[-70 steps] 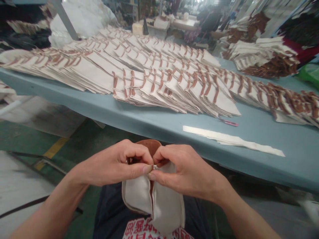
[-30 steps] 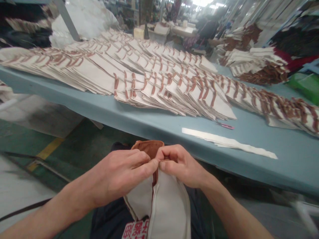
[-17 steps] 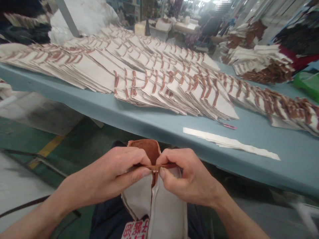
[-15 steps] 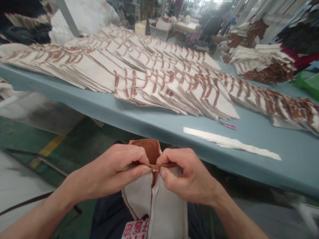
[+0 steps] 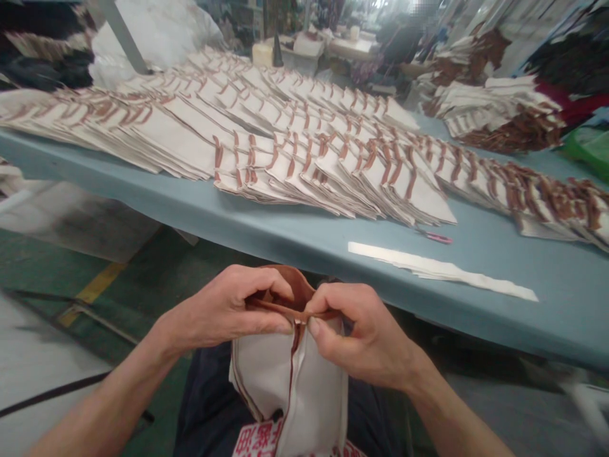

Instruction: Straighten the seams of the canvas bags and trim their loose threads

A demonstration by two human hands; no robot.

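In front of my lap is a white sewn tube-shaped piece (image 5: 316,387) with a brown inner side. Its open top faces up and the brown lining (image 5: 299,289) shows inside. My left hand (image 5: 242,301) holds the brown top edge, thumb outside and curled fingers over the opening. Close beside it, my right hand (image 5: 349,327) pinches the same edge between thumb and forefinger, just right of the seam. That seam runs down the front of the piece from between the two thumbs. Below lies a white cloth with red characters (image 5: 259,438), partly covered by the piece.
A blue-covered table (image 5: 285,228) stands ahead, bearing long overlapping rows of white pieces with brown edges (image 5: 333,165). Near its edge lie white strips (image 5: 442,270) and a small pink-handled tool (image 5: 438,238). More stacked pieces (image 5: 499,111) are at the back right.
My left fingers have lifted off the edge's inner side and lie farther over the opening, with the thumb still at the edge. My right hand keeps its pinch almost unmoved.
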